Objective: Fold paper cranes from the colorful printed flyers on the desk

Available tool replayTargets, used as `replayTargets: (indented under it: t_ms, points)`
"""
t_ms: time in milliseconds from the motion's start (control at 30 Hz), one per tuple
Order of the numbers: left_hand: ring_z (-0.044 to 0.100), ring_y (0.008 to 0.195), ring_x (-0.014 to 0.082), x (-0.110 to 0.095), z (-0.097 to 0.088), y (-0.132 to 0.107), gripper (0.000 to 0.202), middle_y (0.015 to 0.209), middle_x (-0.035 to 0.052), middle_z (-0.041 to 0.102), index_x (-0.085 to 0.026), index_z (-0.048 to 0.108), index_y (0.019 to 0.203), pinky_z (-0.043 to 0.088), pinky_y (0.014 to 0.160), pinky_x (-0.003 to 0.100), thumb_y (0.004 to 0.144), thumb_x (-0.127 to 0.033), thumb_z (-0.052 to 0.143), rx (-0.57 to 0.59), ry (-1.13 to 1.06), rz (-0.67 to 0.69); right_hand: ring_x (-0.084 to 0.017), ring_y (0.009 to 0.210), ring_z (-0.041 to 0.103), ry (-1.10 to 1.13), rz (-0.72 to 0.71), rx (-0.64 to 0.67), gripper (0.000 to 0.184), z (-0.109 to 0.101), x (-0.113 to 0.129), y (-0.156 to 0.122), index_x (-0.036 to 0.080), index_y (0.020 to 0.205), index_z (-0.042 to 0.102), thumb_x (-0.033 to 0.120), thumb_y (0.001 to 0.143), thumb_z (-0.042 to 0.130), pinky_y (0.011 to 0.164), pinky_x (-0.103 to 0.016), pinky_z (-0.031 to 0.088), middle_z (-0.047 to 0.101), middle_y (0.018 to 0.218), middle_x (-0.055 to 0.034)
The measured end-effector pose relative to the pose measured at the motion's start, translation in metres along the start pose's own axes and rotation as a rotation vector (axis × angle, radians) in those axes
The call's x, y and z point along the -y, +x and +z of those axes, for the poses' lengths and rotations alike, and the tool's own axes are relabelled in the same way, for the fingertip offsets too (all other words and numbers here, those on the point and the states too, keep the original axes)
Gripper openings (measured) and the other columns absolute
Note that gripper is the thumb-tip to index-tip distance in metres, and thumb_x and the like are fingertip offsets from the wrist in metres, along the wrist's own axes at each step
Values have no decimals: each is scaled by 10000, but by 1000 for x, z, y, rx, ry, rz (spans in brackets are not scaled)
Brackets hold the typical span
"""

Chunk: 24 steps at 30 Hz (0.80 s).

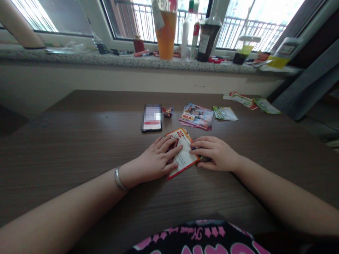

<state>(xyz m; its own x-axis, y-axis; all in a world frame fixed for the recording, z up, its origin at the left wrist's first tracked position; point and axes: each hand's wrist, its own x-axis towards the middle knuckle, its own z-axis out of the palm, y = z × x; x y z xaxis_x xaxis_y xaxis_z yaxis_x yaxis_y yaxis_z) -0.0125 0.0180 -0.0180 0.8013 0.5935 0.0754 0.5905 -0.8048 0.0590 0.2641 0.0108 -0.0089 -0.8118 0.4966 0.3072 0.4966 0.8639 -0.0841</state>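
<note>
A printed leaflet [185, 155] with a red and orange border and a white panel lies tilted on the brown table. My left hand [159, 157], with a silver bracelet at the wrist, rests across its left side, fingers spread. Beneath those fingers a dark red printed patch shows in part; whether it is a separate piece I cannot tell. My right hand [215, 153] lies at the leaflet's right edge, its fingers stretched out and the tips touching the paper. Something dark and green shows partly under that hand, too covered to name.
Beyond the leaflet are a phone [152, 118], a small crumpled wrapper [167, 112], a stack of colourful flyers [197, 116] and green-edged cards [225, 113]. More printed strips [243, 100] lie at the far right. Bottles and cups, one tall and orange [166, 35], line the stone windowsill [79, 56].
</note>
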Motion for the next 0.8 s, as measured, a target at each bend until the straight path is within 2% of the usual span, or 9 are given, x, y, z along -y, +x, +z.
replayTargets:
  t_ms: [167, 233, 400, 500, 600, 800]
  points:
    - [264, 1392, 262, -1, -2, 4, 499, 1471, 77, 402, -166, 393, 1404, 236, 1149, 442, 957, -385, 424, -55, -46, -27, -246, 1167, 540, -22, 2, 23, 400, 0, 0, 0, 197, 1190, 627, 422, 862, 581, 1010, -449, 438, 610, 1268, -87]
    - [285, 1380, 258, 1, 0, 7, 428, 1456, 63, 427, -175, 440, 1368, 269, 1131, 458, 973, -332, 391, -85, -55, -35, -239, 1159, 548, -22, 1, 19, 373, 0, 0, 0, 204, 1186, 630, 390, 867, 574, 1008, -447, 441, 618, 1258, -83]
    - [453, 1243, 253, 8, 5, 10, 364, 1336, 78, 535, -212, 530, 1297, 352, 1063, 468, 961, -209, 391, -147, -34, -3, -234, 1151, 562, -12, -14, 10, 333, 0, 1, 0, 205, 1163, 643, 314, 858, 563, 987, -439, 461, 643, 1228, -71]
    - [455, 1247, 252, 8, 4, 10, 348, 1323, 69, 548, -224, 549, 1279, 340, 1075, 471, 968, -266, 399, -168, -46, -13, -236, 1143, 569, -20, -15, -4, 316, 2, 2, 0, 191, 1138, 653, 254, 847, 546, 967, -440, 473, 661, 1202, -66]
    - [395, 1311, 269, 4, -1, 10, 417, 1394, 69, 492, -224, 505, 1328, 302, 1104, 470, 950, -384, 435, -121, -44, -22, -230, 1117, 589, -40, -27, -25, 284, 2, 2, 0, 182, 1098, 662, 219, 851, 528, 943, -431, 483, 683, 1160, -64]
    - [208, 1419, 304, 3, -3, 6, 632, 1552, 61, 254, -236, 294, 1468, 211, 1136, 481, 934, -565, 369, -17, -15, -2, -204, 1069, 617, -61, -51, -41, 206, 1, 5, 2, 204, 989, 679, 220, 909, 490, 906, -393, 485, 718, 1061, -42]
